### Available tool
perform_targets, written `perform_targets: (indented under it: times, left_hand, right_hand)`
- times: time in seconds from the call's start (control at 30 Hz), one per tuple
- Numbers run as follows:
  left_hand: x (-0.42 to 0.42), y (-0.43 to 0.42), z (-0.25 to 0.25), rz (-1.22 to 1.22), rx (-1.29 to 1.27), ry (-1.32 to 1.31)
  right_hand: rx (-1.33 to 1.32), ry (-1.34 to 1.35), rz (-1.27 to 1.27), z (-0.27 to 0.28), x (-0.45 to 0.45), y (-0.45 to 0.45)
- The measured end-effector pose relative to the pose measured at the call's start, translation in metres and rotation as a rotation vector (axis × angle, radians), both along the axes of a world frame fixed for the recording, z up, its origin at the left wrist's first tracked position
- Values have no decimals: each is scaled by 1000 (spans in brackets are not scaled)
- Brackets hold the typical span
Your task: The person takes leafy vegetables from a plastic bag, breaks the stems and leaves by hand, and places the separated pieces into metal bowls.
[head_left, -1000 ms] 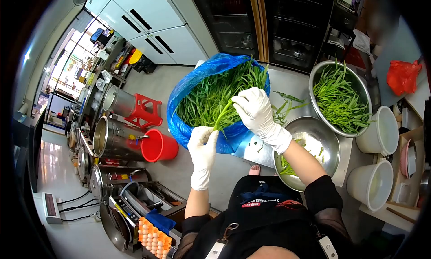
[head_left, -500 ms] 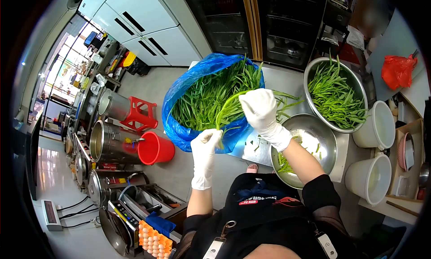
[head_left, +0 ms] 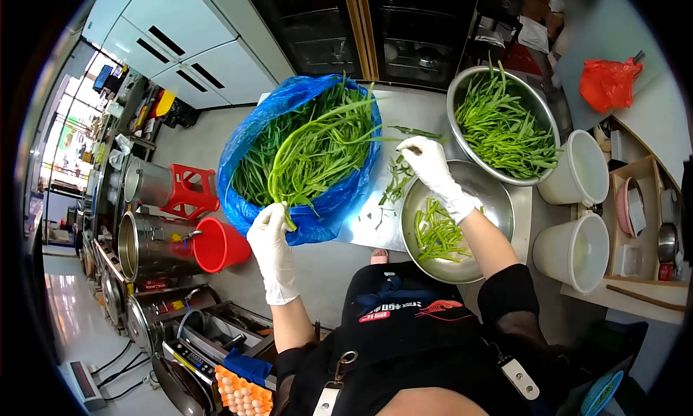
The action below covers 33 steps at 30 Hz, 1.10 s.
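Observation:
My gloved left hand [head_left: 271, 232] is closed around the stem ends of long water spinach [head_left: 278, 160], whose leafy tops arch over the blue plastic bag [head_left: 229, 156]. More leafy greens fill that bag. Fingers pinched, my gloved right hand [head_left: 427, 165] hovers between the bag and the two steel bowls; what it holds, if anything, is hard to make out. Loose leaves [head_left: 395, 181] lie by its fingertips. Short stem pieces [head_left: 438, 232] rest in the nearer steel bowl [head_left: 498, 225]. The farther steel bowl [head_left: 552, 120] is heaped with leafy lengths [head_left: 502, 127].
Beneath the bag and bowls is a metal table [head_left: 364, 225]. Two white buckets [head_left: 570, 254] stand to the right, near a red plastic bag [head_left: 610, 84]. On the left are a red bucket [head_left: 220, 244], a red stool [head_left: 193, 191] and steel pots [head_left: 144, 246].
My hands have moved apart: the right has left the stems for the bowls' side. The left still grips water spinach. More stem pieces show in the nearer bowl, and the whole view has shifted.

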<state>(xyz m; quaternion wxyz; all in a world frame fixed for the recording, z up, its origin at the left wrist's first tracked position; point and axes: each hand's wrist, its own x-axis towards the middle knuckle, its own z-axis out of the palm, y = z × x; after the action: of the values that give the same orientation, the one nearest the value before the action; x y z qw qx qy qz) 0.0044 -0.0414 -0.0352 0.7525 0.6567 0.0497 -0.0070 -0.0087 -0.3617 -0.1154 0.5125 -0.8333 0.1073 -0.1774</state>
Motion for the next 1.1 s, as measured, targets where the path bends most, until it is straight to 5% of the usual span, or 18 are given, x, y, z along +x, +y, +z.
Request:
perform_targets:
  times: [0.13,0.17,0.27,0.5,0.6,0.7,0.8,0.93,1.1]
  left_hand:
    - [-1,1,-3,-39,-46,-17]
    - [-1,0,-3,-40,-56,-11]
    - [0,-2,-5,-54,-88,15]
    - [7,-3,-21,-182,-214,111]
    - [8,-8,-22,-218,-247,120]
    - [10,-17,-23,-219,-251,124]
    - [11,-18,-26,-268,-274,121]
    - [5,-22,-25,-209,-270,144]
    - [1,-21,-27,-210,-284,135]
  right_hand:
    - [-1084,32,-19,-58,16,-29]
    - [-1174,102,14,-74,16,-37]
    - [-595,432,-82,-65,10,-48]
    - [46,298,43,-59,-2,-62]
    - [102,275,61,-61,-1,-63]
    - [-328,420,-76,-52,2,-55]
    - [-926,594,42,-41,8,-51]
    - [-381,363,-67,-59,13,-60]
    - [114,285,108,-62,17,-73]
